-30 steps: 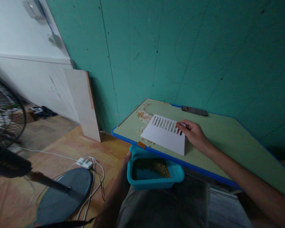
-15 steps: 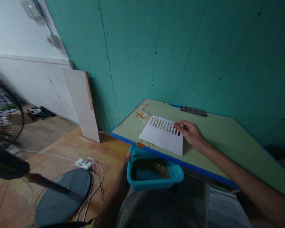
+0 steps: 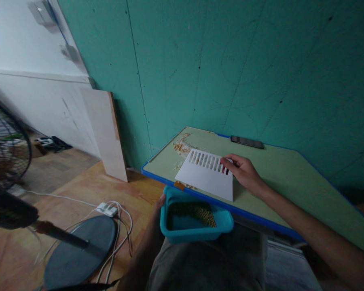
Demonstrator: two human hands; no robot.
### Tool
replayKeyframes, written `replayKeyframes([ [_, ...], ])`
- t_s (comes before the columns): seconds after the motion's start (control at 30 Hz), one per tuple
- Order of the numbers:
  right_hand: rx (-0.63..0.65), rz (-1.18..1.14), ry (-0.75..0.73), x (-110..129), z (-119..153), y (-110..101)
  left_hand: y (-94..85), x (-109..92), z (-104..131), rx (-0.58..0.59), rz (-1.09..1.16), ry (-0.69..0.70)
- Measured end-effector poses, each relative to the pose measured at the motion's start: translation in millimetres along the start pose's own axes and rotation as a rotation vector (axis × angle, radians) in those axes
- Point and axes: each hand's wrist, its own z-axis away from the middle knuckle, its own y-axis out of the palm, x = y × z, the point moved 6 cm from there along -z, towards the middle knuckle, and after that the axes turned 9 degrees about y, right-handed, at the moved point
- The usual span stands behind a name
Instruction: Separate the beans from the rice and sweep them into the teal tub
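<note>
Thumb and fingers of my right hand (image 3: 241, 169) pinch the right side of a white slotted scraper (image 3: 208, 178), tilted over the table's front edge. Below that edge, my left hand (image 3: 159, 210) grips the left end of a turquoise plastic tub (image 3: 194, 235); most of its fingers are hidden. Dried yellowish peas or beans (image 3: 206, 216) lie in the tub beside a dark green mass that I cannot make out. More beans (image 3: 180, 147) and pale crumbs are scattered on the table's left part, and a few show just beyond the scraper's lower edge.
The pale green table (image 3: 279, 173) has a blue rim and stands against a green wall. At its back edge lies a dark phone-like slab (image 3: 246, 142). On the left are a fan base (image 3: 81, 250), a power strip (image 3: 106, 209) with loose cables, and a leaning board (image 3: 104, 133).
The scraper has slid slightly toward me and to the left, covering some of the beans near the front edge. The tub has shifted a little to the left.
</note>
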Motion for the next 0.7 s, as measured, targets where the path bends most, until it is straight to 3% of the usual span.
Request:
replayKeyframes([
  [0.2, 0.011, 0.000, -0.007, -3.1, -1.3, 0.2, 2.8, 0.5, -0.3, 0.019, 0.004, 0.001],
  [0.7, 0.031, 0.015, 0.011, 1.4, 3.5, 3.3, 1.8, -6.6, 3.8, -0.075, -0.080, 0.058],
])
